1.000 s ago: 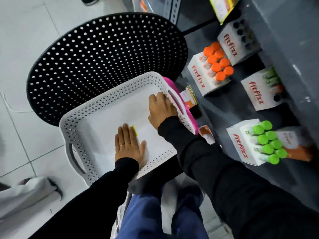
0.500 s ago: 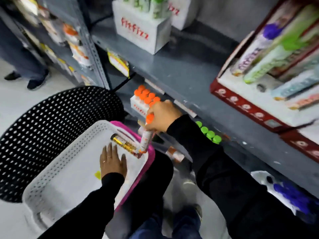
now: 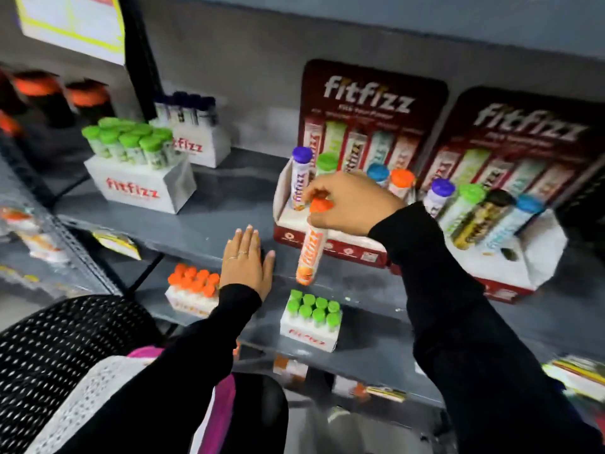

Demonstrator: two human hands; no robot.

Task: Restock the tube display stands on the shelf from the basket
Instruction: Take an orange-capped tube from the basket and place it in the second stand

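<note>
We have the orange-capped tube (image 3: pixel 309 250) pinched at its cap end in our right hand (image 3: pixel 350 199), fingers (image 3: pixel 319 221) closed around the top just under the cap, so the tube hangs below them with its long axis nearly upright, the bottom tipped slightly toward us and to the left. It sits in front of the near red display stand (image 3: pixel 330 244), its lower end level with the front lip of the shelf (image 3: pixel 212 224), touching nothing that we can see.

The stand's slots lie up and behind the tube, farther from us than our fingers. A purple-capped tube (image 3: pixel 300 178), a green one (image 3: pixel 326 162), a blue one (image 3: pixel 378 173) and an orange one (image 3: pixel 402 180) already stand there; which slot is free we cannot tell, since our hand covers the front row.

Our left hand (image 3: pixel 247 260) lies flat and open on the shelf edge, holding nothing, just left of the stand. The right hand is plainly the one nearer the slots.

As we judge it, the move turns on lifting the tube above the stand's front wall and carrying it back. Room is tight between neighbouring caps; the white basket (image 3: pixel 75 398) sits low at our left.
</note>
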